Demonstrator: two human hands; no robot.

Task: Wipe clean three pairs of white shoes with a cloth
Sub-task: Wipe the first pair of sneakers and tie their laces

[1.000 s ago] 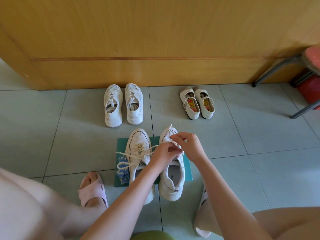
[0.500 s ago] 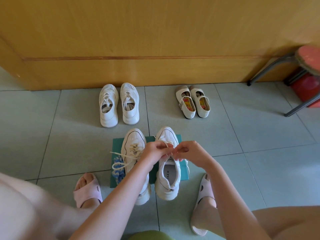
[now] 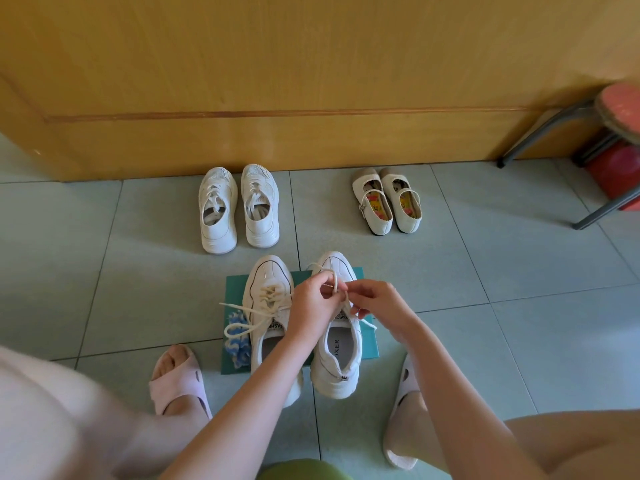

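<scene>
Two white lace-up sneakers stand side by side on a teal mat (image 3: 366,344) in front of me. The left sneaker (image 3: 268,317) has a tied bow. Over the right sneaker (image 3: 337,358) my left hand (image 3: 313,306) and my right hand (image 3: 379,304) both pinch its cream lace (image 3: 335,279), looped between my fingers. A blue and white fluffy cloth (image 3: 237,341) lies on the mat left of the sneakers. A second white sneaker pair (image 3: 239,207) and a pair of cream strap shoes (image 3: 386,200) stand further back by the wooden door.
The wooden door (image 3: 277,81) closes off the far side. A red-seated stool with grey legs (image 3: 595,133) stands at the far right. My feet in pink slippers (image 3: 178,382) rest on the grey tiled floor either side of the mat.
My hands drew back toward the tongue, then moved forward again with a loop of lace held between them. The camera view shifted slightly.
</scene>
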